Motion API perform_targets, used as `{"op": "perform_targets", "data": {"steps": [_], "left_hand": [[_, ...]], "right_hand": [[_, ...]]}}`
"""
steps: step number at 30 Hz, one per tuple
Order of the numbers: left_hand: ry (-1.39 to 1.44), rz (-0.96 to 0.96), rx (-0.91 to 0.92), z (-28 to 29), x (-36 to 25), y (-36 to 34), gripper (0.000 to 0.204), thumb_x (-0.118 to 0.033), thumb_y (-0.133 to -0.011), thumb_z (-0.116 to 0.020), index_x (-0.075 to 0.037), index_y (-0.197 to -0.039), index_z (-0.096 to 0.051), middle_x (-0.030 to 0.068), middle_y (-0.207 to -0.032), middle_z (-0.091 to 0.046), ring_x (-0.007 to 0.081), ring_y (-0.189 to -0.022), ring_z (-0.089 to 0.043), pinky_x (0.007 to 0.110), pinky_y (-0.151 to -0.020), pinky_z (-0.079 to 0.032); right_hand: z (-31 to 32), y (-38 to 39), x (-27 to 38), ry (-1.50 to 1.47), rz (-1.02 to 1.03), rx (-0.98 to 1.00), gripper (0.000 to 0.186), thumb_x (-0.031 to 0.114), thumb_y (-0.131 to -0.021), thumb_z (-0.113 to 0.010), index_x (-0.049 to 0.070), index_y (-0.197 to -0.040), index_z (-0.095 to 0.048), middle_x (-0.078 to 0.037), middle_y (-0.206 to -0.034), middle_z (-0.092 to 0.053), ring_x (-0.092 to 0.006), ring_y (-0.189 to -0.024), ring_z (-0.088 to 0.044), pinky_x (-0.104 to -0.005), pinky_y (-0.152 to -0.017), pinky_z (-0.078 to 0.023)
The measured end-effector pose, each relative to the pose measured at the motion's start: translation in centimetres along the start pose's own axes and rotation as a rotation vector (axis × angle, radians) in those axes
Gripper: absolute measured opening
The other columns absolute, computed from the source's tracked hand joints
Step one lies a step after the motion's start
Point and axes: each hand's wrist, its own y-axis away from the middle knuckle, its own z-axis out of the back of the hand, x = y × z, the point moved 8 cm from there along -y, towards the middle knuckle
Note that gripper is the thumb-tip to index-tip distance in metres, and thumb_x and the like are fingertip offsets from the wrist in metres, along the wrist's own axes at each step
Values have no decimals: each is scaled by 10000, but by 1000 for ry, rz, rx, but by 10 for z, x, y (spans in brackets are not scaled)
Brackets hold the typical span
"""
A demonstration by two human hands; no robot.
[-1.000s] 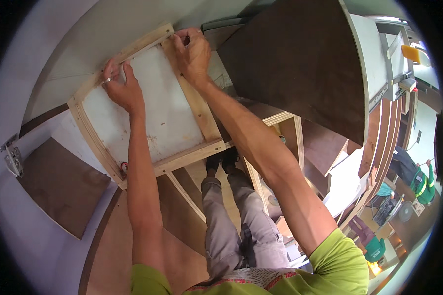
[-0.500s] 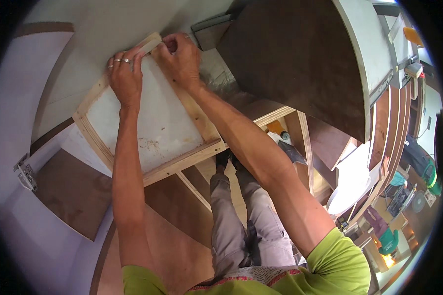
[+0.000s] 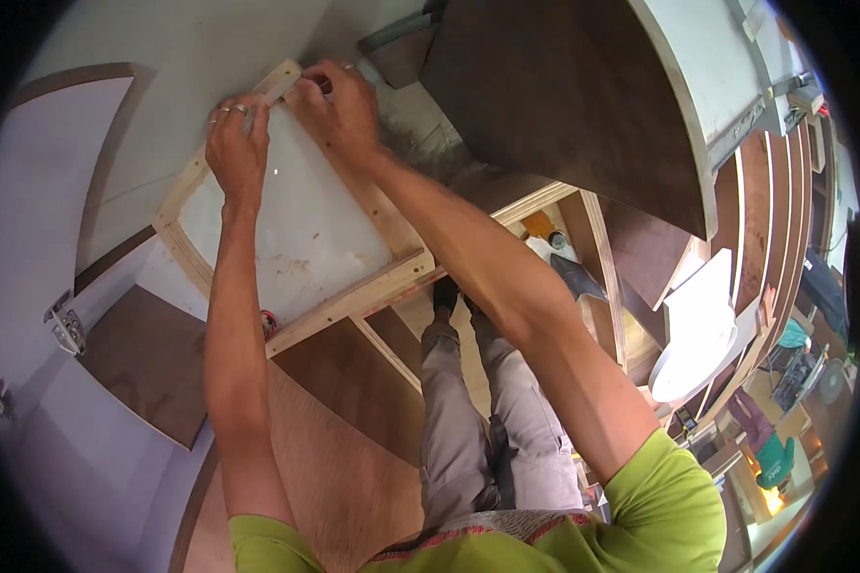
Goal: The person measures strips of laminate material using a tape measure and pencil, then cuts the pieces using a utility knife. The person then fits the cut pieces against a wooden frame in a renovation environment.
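Observation:
A light wooden frame (image 3: 349,298) with a pale panel (image 3: 306,205) inside it lies before me, tilted across the view. My left hand (image 3: 237,148), wearing rings, is closed over the frame's far rail. At the far right corner, beside a bolt-like spot on the rail's end, my right hand (image 3: 334,105) has its thumb and fingers curled together in a pinch. What sits between those fingertips is hidden. Brown specks of debris are scattered on the panel. A round red-edged thing (image 3: 268,323) shows partly behind my left forearm.
A large dark brown board (image 3: 564,95) stands at the far right. Open wooden compartments (image 3: 607,277) lie below it, one with an orange-and-black tool (image 3: 543,229). White doors with metal hinges (image 3: 67,325) are at left. Another person in green (image 3: 774,460) is at the far right.
My view has shifted slightly, and the red-edged thing has come into sight beside my left forearm. Both hands stay at the frame's far corner, with little change in their grip.

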Motion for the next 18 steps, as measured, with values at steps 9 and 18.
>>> {"op": "perform_targets", "data": {"steps": [9,18], "left_hand": [[249,-41,79,71,-139,130,77,-56,-795,-720,-57,-796,-643,126,-807,-589,332,-724,-593,421,-665,-512],[903,-42,703,82,-297,253,292,-75,-727,-753,-72,-1012,-692,121,-1046,-643,344,-976,-596,425,-847,-498]], "right_hand": [[133,187,37,-548,-793,249,413,317,-1006,-553,-19,-1243,-527,-97,-1043,-618,-169,-1003,-605,-305,-854,-502],[288,349,46,142,-837,17,344,281,-1019,-488,-17,-863,-556,-102,-765,-598,-124,-721,-578,-287,-691,-495]]}}
